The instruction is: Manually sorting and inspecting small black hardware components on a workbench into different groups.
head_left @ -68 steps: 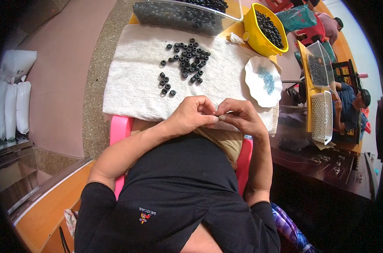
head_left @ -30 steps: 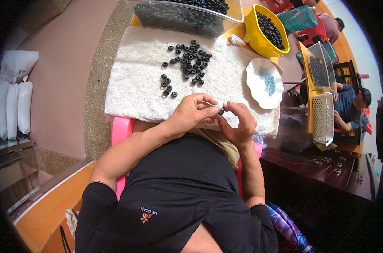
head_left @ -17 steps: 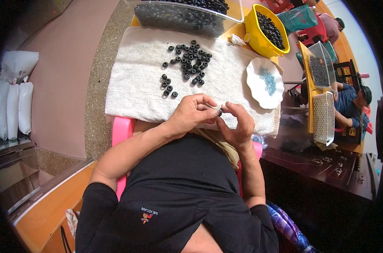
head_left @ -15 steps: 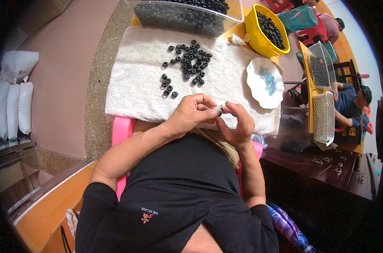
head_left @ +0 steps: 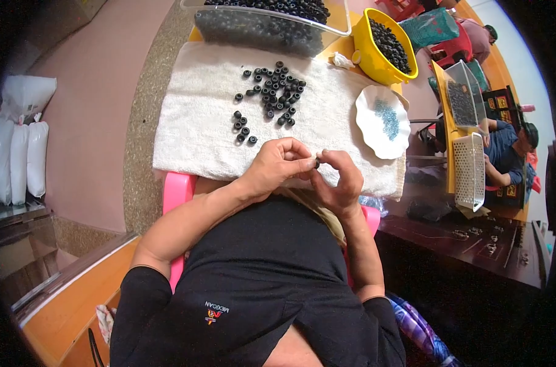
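Note:
Over the near edge of a white towel (head_left: 189,122), my two hands meet fingertip to fingertip. Between them is a small black ring-shaped piece (head_left: 317,164), mostly covered by the fingers. My left hand (head_left: 275,166) pinches it with thumb and forefinger. From the other side, the thumb and bent forefinger of my right hand (head_left: 342,180) close on the same piece. Beyond my hands lies a loose pile of similar black pieces (head_left: 273,93), with a smaller group (head_left: 245,130) nearer to me. A white scalloped plate (head_left: 366,133) on the right holds tiny pale-blue bits (head_left: 387,119).
At the back stand a clear plastic box (head_left: 262,30) and a yellow basket (head_left: 376,61), both full of black pieces. A crumpled white tissue (head_left: 342,60) lies beside the basket. Farther right, a co-worker (head_left: 504,147) sits near a white perforated basket (head_left: 469,177). White sacks (head_left: 21,153) stand at left.
My right forefinger has bent inward and its hand has shifted slightly left. The left hand keeps its pinch. The whole view has shifted a little.

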The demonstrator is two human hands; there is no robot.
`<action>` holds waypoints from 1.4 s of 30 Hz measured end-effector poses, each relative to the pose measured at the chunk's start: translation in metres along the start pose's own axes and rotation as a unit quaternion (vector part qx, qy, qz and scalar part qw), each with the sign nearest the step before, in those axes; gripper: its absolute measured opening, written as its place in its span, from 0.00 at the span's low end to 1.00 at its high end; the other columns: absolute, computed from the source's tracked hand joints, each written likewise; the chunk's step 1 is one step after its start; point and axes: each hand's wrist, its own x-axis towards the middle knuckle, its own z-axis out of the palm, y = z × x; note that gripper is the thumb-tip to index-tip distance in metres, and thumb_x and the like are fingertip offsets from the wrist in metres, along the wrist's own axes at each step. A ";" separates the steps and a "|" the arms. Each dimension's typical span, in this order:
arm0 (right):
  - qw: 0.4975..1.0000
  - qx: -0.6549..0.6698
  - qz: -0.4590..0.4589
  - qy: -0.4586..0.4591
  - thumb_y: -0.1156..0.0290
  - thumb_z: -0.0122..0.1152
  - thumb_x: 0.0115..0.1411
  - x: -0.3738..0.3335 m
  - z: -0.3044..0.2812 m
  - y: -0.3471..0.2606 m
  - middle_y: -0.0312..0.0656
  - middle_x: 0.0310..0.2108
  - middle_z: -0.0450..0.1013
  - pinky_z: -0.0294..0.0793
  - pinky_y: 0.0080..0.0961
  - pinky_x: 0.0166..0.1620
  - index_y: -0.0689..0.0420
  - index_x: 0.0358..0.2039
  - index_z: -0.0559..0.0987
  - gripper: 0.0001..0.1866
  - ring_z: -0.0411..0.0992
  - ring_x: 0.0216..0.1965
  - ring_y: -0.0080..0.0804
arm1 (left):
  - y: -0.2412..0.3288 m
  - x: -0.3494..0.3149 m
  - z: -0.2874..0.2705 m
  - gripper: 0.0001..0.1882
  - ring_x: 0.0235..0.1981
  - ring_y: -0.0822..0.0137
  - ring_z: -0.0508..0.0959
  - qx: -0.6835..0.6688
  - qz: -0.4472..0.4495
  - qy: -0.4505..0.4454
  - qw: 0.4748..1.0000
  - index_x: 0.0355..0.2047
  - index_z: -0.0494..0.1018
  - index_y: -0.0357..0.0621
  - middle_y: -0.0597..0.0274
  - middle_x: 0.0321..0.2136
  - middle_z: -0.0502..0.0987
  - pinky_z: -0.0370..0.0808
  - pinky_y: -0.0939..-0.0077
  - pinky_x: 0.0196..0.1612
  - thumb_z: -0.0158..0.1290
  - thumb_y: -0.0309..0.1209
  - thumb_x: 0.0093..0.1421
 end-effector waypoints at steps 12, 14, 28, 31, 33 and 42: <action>0.995 -0.091 0.013 -0.024 0.84 0.66 0.47 0.051 -0.042 0.030 0.48 0.38 0.76 0.77 0.27 0.39 0.62 0.36 0.79 0.13 0.78 0.35 0.37 | -0.004 -0.001 0.001 0.09 0.36 0.73 0.79 -0.021 -0.007 0.013 1.000 0.41 0.72 0.37 0.60 0.37 0.79 0.80 0.79 0.42 0.56 0.28 0.64; 0.989 -0.149 -0.003 -0.006 0.83 0.64 0.51 0.080 -0.064 0.057 0.48 0.38 0.77 0.78 0.26 0.39 0.63 0.36 0.79 0.11 0.78 0.35 0.35 | -0.002 -0.004 0.002 0.09 0.36 0.73 0.79 -0.016 -0.007 0.016 1.000 0.41 0.72 0.37 0.60 0.37 0.79 0.80 0.79 0.42 0.56 0.28 0.64; 0.995 -0.002 0.050 -0.087 0.82 0.64 0.55 0.124 -0.032 0.085 0.40 0.40 0.76 0.74 0.16 0.33 0.62 0.39 0.80 0.10 0.73 0.32 0.22 | -0.008 0.000 -0.002 0.07 0.35 0.74 0.78 0.000 0.009 0.003 1.000 0.39 0.73 0.36 0.61 0.35 0.79 0.78 0.79 0.41 0.56 0.27 0.63; 0.974 -0.045 0.088 -0.203 0.80 0.68 0.52 0.110 0.002 0.064 0.43 0.42 0.77 0.76 0.21 0.33 0.61 0.39 0.81 0.12 0.75 0.29 0.24 | -0.007 0.000 -0.002 0.06 0.35 0.74 0.78 0.006 0.021 0.003 1.000 0.38 0.73 0.37 0.62 0.35 0.79 0.78 0.79 0.41 0.55 0.27 0.63; 0.965 -0.129 0.039 -0.223 0.77 0.67 0.51 0.110 0.015 0.058 0.43 0.42 0.76 0.76 0.25 0.35 0.58 0.40 0.81 0.14 0.76 0.28 0.32 | -0.008 0.000 0.000 0.06 0.35 0.75 0.78 -0.006 0.001 0.008 1.000 0.38 0.73 0.37 0.62 0.35 0.79 0.78 0.78 0.42 0.55 0.26 0.63; 0.926 -0.220 0.065 -0.300 0.73 0.63 0.51 0.108 0.027 0.051 0.42 0.41 0.76 0.75 0.36 0.41 0.53 0.39 0.82 0.12 0.76 0.38 0.45 | -0.009 0.000 0.000 0.06 0.36 0.75 0.79 -0.005 0.003 0.010 1.000 0.38 0.73 0.38 0.62 0.35 0.79 0.78 0.79 0.41 0.56 0.27 0.63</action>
